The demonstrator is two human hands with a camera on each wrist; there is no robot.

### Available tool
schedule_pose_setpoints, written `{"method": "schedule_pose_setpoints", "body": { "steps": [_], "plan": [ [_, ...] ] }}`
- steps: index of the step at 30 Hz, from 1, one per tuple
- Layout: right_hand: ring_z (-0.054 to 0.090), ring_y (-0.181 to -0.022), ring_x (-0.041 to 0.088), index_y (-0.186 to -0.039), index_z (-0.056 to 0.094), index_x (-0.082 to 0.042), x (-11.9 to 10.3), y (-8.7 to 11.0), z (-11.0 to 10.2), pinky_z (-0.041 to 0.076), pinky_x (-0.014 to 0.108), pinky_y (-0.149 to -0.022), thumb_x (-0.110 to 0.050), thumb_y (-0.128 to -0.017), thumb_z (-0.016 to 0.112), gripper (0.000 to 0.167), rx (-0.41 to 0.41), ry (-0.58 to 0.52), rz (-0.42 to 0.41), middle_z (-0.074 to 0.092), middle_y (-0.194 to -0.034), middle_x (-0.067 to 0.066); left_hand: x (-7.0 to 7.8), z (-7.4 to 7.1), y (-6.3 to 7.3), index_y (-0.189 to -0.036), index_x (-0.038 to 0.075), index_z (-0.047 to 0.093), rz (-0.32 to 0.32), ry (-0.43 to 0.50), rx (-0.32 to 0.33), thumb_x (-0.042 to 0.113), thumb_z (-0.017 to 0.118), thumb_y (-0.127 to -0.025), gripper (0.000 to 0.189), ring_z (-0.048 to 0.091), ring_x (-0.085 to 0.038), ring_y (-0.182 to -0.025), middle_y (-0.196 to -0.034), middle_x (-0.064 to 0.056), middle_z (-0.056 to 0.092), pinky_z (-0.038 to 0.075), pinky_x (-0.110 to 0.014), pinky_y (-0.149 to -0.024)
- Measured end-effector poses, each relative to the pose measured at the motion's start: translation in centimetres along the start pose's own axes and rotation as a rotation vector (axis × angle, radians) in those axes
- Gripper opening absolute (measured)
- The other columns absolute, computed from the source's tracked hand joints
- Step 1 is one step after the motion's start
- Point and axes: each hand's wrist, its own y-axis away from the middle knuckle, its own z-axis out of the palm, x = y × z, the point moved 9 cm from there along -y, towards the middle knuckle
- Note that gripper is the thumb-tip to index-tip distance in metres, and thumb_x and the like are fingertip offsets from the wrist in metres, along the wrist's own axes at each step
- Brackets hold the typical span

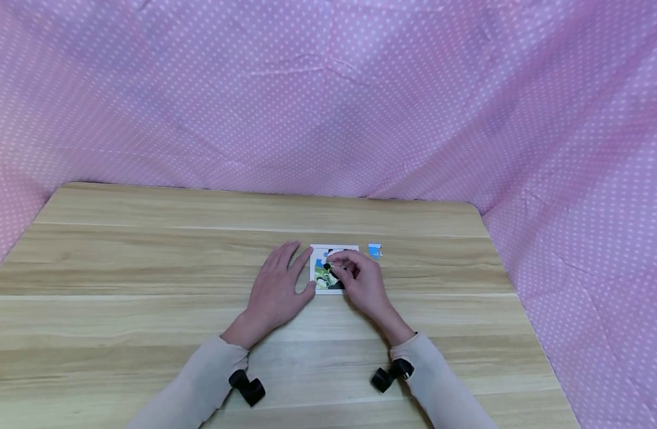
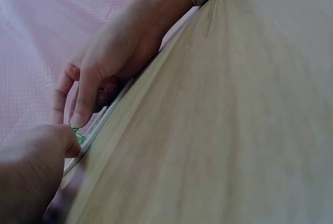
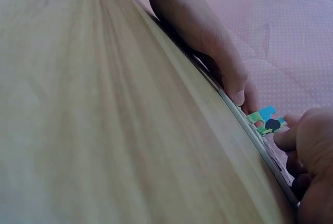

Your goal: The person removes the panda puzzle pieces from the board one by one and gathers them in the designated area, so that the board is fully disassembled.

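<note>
A small white-bordered jigsaw puzzle tray (image 1: 336, 292) with a green, blue and black-and-white picture lies between the hands. Spread at its left side, my left hand (image 1: 277, 289) rests with thumb and index finger on the border. My right hand (image 1: 365, 281) is over the tray's right part and covers some of the picture. Between thumb and index finger it pinches a puzzle piece (image 3: 269, 122), green and blue with a dark round patch, tilted up from the tray in the right wrist view. A loose blue puzzle piece (image 1: 374, 250) lies just beyond the tray's upper right corner.
The wooden table (image 1: 146, 262) extends around the tray on all sides. Behind it and at its sides hangs a pink polka-dot cloth (image 1: 328, 107). A black wrist camera (image 1: 247, 387) sits on the left sleeve, another black camera (image 1: 391, 374) on the right.
</note>
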Motion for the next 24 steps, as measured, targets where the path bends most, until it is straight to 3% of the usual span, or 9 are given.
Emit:
{"method": "schedule_pose_setpoints", "body": {
  "steps": [10,24],
  "plan": [
    [0.056,-0.072,0.012,-0.114,0.084,-0.008,-0.1,0.0,-0.2,0.045,0.02,-0.063,0.007,-0.098,0.079,0.022,0.009,-0.021,0.013,0.073,-0.091,0.006,0.3,-0.2,0.4,-0.169,0.006,0.046,0.078,-0.03,0.038,0.041,0.057,-0.107,0.072,0.03,-0.042,-0.164,-0.173,-0.022,0.037,0.02,-0.055,-0.138],
    [0.06,-0.078,0.013,-0.116,0.084,-0.004,-0.2,0.1,-1.1,0.049,0.02,-0.067,0.006,-0.098,0.079,0.022,0.024,-0.076,0.005,0.075,-0.094,0.009,0.2,0.1,0.4,-0.171,0.007,0.043,0.075,-0.039,0.022,0.042,0.054,-0.109,0.072,0.028,-0.041,-0.165,-0.175,-0.022,0.036,0.018,-0.054,-0.139]
  ]
}}
